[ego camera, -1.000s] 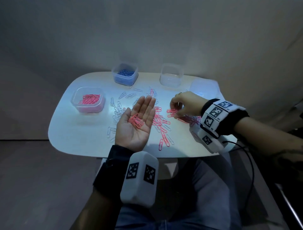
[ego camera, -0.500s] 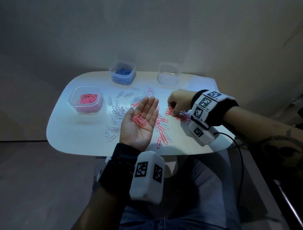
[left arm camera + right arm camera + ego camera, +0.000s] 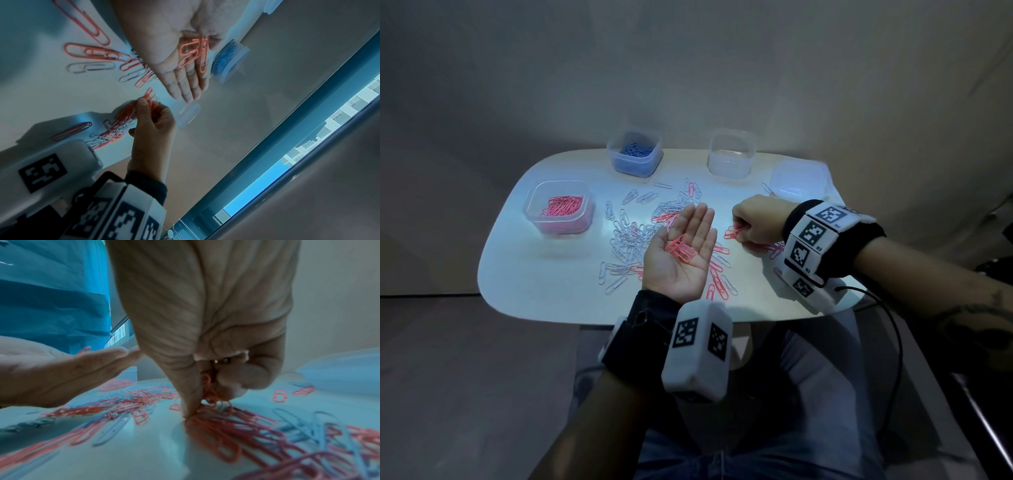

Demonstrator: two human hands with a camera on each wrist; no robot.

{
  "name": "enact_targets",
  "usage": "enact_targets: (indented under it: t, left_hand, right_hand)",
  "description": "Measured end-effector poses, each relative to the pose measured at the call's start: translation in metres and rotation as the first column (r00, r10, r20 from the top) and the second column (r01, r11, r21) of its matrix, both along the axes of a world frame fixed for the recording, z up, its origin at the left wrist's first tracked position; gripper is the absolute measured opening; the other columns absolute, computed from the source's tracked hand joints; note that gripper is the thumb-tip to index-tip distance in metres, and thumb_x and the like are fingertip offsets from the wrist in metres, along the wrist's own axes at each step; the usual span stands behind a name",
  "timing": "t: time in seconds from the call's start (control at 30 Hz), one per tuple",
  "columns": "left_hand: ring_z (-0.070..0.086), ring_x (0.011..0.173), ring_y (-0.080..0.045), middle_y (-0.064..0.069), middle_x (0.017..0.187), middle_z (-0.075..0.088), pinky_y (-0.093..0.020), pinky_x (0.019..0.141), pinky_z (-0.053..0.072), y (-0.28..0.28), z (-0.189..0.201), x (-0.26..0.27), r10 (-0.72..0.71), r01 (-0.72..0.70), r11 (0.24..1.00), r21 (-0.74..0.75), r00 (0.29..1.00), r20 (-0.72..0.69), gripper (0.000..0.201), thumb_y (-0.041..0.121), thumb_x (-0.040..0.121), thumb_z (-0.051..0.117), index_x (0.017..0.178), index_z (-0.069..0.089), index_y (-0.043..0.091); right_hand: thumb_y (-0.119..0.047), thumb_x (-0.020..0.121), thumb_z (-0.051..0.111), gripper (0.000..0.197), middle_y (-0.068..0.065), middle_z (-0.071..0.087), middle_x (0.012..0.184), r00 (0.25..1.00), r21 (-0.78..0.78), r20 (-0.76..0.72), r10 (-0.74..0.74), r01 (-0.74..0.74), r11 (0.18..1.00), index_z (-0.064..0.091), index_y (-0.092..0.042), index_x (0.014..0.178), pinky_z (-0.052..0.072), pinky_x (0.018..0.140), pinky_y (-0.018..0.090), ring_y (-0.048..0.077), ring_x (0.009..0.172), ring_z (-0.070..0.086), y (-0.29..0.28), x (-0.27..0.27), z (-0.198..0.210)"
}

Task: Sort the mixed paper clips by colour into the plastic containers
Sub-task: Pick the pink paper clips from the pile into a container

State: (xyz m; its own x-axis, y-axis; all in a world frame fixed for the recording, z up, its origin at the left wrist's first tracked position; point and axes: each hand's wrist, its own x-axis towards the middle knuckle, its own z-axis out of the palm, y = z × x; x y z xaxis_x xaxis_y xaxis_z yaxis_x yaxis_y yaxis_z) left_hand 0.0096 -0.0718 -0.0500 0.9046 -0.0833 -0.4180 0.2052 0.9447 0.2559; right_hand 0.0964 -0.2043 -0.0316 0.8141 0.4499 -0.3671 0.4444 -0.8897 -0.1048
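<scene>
Several pink clips [image 3: 681, 248] rest on left palm [image 3: 681, 263].

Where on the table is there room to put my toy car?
Bare table lies in front of the pink clip box, left of the loose clips. The middle is crowded: clips lie under both hands, over to the right hand.

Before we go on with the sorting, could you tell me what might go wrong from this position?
1. The left hand lies flat and open, so the pink clips on its palm could slide off on the way to the pink container.
2. The right hand pinches several pink clips from a tangled pile; a white one might come along.
</scene>
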Motion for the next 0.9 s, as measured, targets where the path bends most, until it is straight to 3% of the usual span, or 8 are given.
enact_targets:
  t: [0.2, 0.33, 0.43, 0.57, 0.67, 0.73, 0.8, 0.9]
  left_hand:
    - [0.045, 0.130, -0.025, -0.015, 0.099, 0.064, -0.036, 0.097, 0.039, -0.001, -0.001, 0.000, 0.015, -0.015, 1.000, 0.021, 1.000, -0.008, 0.053, 0.031, 0.102, 0.017, 0.099, 0.059, 0.000]
    - [0.045, 0.130, -0.026, -0.015, 0.099, 0.064, -0.036, 0.098, 0.038, -0.003, 0.000, 0.002, 0.020, -0.020, 0.999, 0.028, 1.000, -0.019, 0.054, 0.032, 0.102, 0.016, 0.098, 0.059, -0.001]
    - [0.045, 0.130, -0.025, -0.015, 0.099, 0.063, -0.035, 0.097, 0.039, -0.003, 0.000, 0.003, 0.023, -0.022, 0.999, 0.035, 0.999, -0.031, 0.055, 0.033, 0.102, 0.016, 0.098, 0.059, -0.001]
    - [0.051, 0.123, -0.023, -0.012, 0.104, 0.064, -0.035, 0.094, 0.039, -0.004, 0.000, 0.007, 0.003, -0.001, 0.998, 0.058, 0.999, -0.036, 0.053, 0.034, 0.102, 0.017, 0.098, 0.059, 0.002]
    - [0.065, 0.093, -0.020, -0.011, 0.094, 0.067, -0.036, 0.085, 0.046, -0.012, -0.002, 0.009, -0.011, 0.012, 0.999, 0.042, 1.000, -0.023, 0.050, 0.038, 0.101, 0.021, 0.097, 0.059, 0.005]
    - [0.068, 0.074, -0.023, -0.014, 0.082, 0.069, -0.034, 0.076, 0.054, -0.017, -0.001, 0.008, -0.015, 0.015, 1.000, -0.011, 1.000, 0.008, 0.053, 0.042, 0.100, 0.023, 0.095, 0.060, 0.004]
    - [0.070, 0.072, -0.027, -0.019, 0.081, 0.070, -0.039, 0.072, 0.056, -0.019, 0.001, 0.007, -0.025, 0.032, 0.996, -0.088, 0.997, 0.075, 0.064, 0.042, 0.100, 0.022, 0.089, 0.066, -0.001]
    - [0.071, 0.076, -0.030, -0.022, 0.086, 0.070, -0.044, 0.073, 0.054, -0.015, 0.002, 0.006, -0.025, 0.051, 0.988, -0.146, 0.985, 0.172, 0.072, 0.038, 0.100, 0.018, 0.080, 0.073, -0.005]
  right_hand:
    - [-0.016, 0.090, 0.052, 0.008, 0.012, 0.062, 0.102, 0.992, -0.017, 0.095, 0.079, -0.078, 0.997, 0.054, -0.010, 0.086, 0.048, 0.083, 0.038, 0.029, 0.097, 0.056, 0.001, -0.006, -0.005]
    - [-0.016, 0.089, 0.054, 0.004, 0.008, 0.059, 0.094, 0.995, 0.045, 0.080, 0.061, -0.065, 0.997, 0.054, -0.012, 0.089, 0.045, 0.080, 0.035, 0.026, 0.095, 0.054, -0.001, -0.004, -0.005]
    - [-0.015, 0.086, 0.061, 0.011, 0.000, 0.052, 0.082, 1.000, 0.188, 0.015, -0.027, 0.024, 0.982, 0.050, -0.014, 0.084, 0.037, 0.065, 0.025, 0.018, 0.084, 0.047, -0.008, 0.000, 0.000]
    - [-0.012, 0.086, 0.063, 0.016, -0.002, 0.049, 0.068, 0.975, 0.541, -0.185, -0.122, 0.205, 0.816, 0.051, -0.015, 0.075, 0.042, 0.051, 0.016, 0.014, 0.064, 0.048, -0.013, -0.004, 0.024]
    - [-0.010, 0.085, 0.064, 0.010, -0.001, 0.049, 0.068, 0.970, 0.654, -0.244, -0.009, 0.171, 0.737, 0.054, -0.011, 0.082, 0.042, 0.045, 0.016, 0.011, 0.058, 0.046, 0.001, -0.018, 0.040]
    - [-0.014, 0.083, 0.066, 0.011, -0.001, 0.052, 0.073, 0.985, 0.620, -0.161, 0.066, 0.049, 0.783, 0.057, -0.011, 0.089, 0.042, 0.049, 0.013, 0.011, 0.063, 0.049, 0.014, -0.027, 0.042]
    - [-0.019, 0.082, 0.068, 0.015, 0.001, 0.059, 0.081, 0.992, 0.539, -0.024, 0.127, -0.095, 0.837, 0.064, -0.010, 0.094, 0.043, 0.062, 0.015, 0.012, 0.074, 0.054, 0.019, -0.031, 0.043]
    - [-0.019, 0.080, 0.070, 0.021, 0.003, 0.061, 0.087, 0.989, 0.618, 0.080, 0.124, -0.147, 0.772, 0.070, -0.006, 0.096, 0.042, 0.069, 0.013, 0.009, 0.077, 0.056, 0.008, -0.031, 0.053]
